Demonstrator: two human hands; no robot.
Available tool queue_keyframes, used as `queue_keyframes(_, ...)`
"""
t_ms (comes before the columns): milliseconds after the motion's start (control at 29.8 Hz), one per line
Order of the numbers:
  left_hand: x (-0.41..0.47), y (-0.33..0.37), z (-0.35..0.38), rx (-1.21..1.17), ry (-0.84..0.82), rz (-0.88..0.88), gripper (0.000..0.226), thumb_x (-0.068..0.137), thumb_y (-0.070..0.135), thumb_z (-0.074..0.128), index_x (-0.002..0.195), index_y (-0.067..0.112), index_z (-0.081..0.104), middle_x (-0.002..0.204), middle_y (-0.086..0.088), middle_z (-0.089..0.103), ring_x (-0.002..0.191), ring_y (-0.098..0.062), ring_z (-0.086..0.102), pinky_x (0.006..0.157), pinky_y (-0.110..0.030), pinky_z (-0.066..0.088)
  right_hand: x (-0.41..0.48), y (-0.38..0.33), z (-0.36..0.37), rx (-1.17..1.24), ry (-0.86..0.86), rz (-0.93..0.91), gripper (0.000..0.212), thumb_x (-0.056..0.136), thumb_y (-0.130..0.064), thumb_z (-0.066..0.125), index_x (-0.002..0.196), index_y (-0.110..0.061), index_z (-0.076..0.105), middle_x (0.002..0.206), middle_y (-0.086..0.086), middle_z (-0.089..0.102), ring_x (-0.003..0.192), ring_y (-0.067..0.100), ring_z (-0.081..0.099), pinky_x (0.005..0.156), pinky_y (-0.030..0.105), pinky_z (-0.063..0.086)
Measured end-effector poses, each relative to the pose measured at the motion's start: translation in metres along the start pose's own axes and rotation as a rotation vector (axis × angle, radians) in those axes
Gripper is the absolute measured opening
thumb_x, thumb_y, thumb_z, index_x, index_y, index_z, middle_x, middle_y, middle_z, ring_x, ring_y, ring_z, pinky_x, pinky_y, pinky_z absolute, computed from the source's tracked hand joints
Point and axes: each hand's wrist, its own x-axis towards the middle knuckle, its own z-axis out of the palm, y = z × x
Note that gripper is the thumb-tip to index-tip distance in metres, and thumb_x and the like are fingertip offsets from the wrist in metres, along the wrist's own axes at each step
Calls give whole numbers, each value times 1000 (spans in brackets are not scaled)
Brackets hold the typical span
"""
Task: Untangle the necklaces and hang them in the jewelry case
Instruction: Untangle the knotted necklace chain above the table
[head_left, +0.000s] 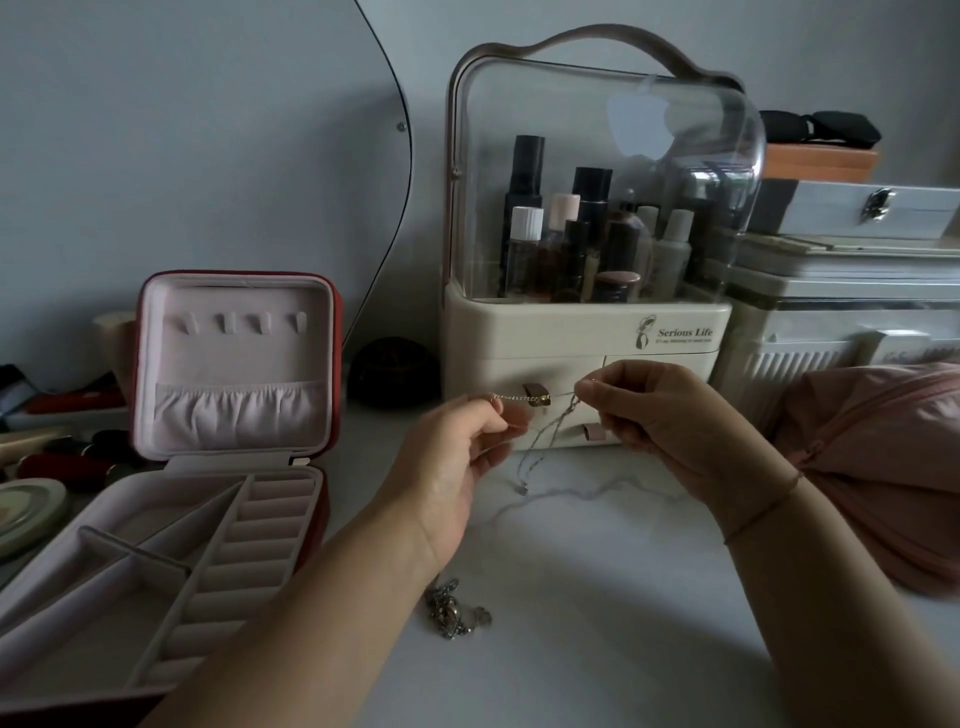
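A thin necklace chain (540, 441) is stretched between my two hands above the white table. My left hand (457, 457) pinches one end, where a short gold length shows. My right hand (660, 415) pinches the chain near its other end, and the loose loops hang down to the table with a small pendant. A second tangle of silver chains (452, 610) lies on the table just under my left wrist. The red jewelry case (234, 364) stands open at the left, its pink lid upright with several small hooks (239, 322) and a gathered pocket.
A cream cosmetic organiser (587, 332) with a clear dome and bottles stands right behind my hands. A pink zipped pouch (883, 467) lies at the right, white boxes behind it. Small items crowd the far left edge. A mirror edge curves up the wall.
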Motion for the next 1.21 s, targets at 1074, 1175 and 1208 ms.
queue_keyframes(1074, -7, -7, -1, 433, -16, 13, 31, 66, 46, 75, 55, 19, 63, 60, 9, 63, 74, -3, 58, 82, -26, 40, -6, -8, 3, 163, -155, -86, 19, 71, -27, 68, 76, -9, 65, 60, 0, 39, 53, 8, 32, 49, 17, 28)
queue_keyframes(1175, -6, -9, 0, 408, -54, 44, 24, 72, 32, 76, 63, 19, 58, 57, 10, 54, 50, 5, 47, 59, -11, 37, -7, -8, 4, 147, -176, -91, 19, 70, -27, 67, 75, -9, 66, 58, 0, 40, 53, 8, 33, 52, 20, 26)
queue_keyframes(1208, -6, -9, 1, 380, -63, 59, 19, 74, 27, 76, 69, 17, 60, 57, 13, 55, 49, 7, 48, 56, -7, 37, -7, -8, 4, 142, -183, -92, 19, 71, -27, 67, 76, -8, 66, 58, 0, 41, 53, 8, 33, 52, 20, 26)
